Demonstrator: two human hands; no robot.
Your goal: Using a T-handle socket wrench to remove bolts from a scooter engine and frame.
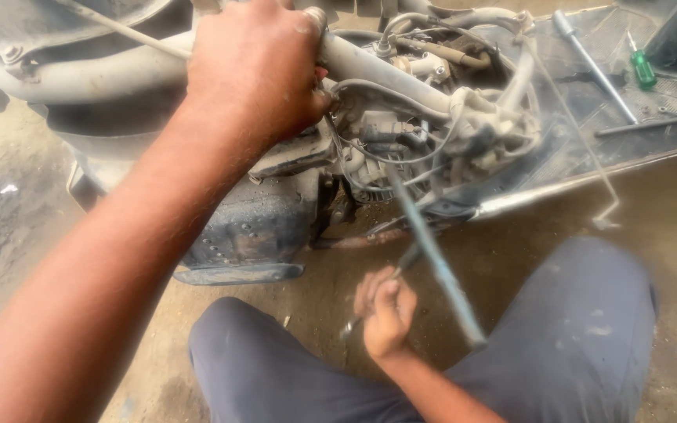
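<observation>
We see L hand (256, 66) closed round the grey frame tube (385, 74) at far centre, on the stripped scooter (260, 219). R hand (385, 313) sits near, betw. the knees, gripping a slim wrench (401, 262). Wrench long axis runs near-left to far-right, up toward the engine wiring (432, 141); R hand is the nearer to it. A long rod (436, 258) crosses just beside, blurred. Surface: dusty concrete floor (667, 204). Far right on the footboard: T-handle wrench (597, 78), green screwdriver (642, 69). Room tight.
</observation>
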